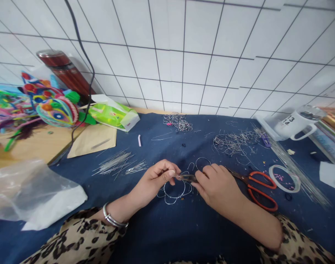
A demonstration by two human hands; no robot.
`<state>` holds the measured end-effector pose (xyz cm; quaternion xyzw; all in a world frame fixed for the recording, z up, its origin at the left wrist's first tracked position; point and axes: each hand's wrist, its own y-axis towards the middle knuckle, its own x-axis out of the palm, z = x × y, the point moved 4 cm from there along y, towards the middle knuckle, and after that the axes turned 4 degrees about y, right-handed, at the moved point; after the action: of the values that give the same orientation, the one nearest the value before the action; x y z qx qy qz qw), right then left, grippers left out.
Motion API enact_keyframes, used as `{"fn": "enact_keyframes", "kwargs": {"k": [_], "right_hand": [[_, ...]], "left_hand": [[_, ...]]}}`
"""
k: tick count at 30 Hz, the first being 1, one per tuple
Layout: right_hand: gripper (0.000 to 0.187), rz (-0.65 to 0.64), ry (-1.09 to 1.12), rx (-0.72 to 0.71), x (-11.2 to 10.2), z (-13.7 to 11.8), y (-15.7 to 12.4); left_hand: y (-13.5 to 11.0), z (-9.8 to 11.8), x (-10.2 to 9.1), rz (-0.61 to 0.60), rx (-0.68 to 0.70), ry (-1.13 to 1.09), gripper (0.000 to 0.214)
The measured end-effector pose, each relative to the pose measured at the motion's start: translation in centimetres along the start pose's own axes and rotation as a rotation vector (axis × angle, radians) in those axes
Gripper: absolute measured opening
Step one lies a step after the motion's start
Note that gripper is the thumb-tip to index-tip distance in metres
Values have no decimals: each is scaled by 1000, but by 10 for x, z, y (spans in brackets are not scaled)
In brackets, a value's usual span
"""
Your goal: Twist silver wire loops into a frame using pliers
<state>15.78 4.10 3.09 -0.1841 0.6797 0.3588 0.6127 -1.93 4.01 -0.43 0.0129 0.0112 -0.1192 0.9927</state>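
Observation:
My left hand pinches a thin silver wire shape of several loops that lies on the dark blue cloth. My right hand is closed on a small dark pair of pliers whose tip meets the wire between both hands. A silver bracelet sits on my left wrist. Both sleeves are leopard print.
Orange-handled scissors lie just right of my right hand, beside a tape roll. Straight wire pieces lie left, tangled wire scraps behind. A white mug, clear plastic bag, green pack and colourful craft figures ring the cloth.

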Motion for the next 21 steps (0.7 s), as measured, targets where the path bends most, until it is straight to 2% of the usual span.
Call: {"fn": "enact_keyframes", "kwargs": {"k": [9, 21], "right_hand": [[22, -27, -47, -4, 3, 0, 0], [13, -68, -30, 20, 7, 4, -1]], "left_hand": [[-1, 2, -2, -37, 61, 92, 13], [-3, 13, -3, -120, 216, 268, 15]]}}
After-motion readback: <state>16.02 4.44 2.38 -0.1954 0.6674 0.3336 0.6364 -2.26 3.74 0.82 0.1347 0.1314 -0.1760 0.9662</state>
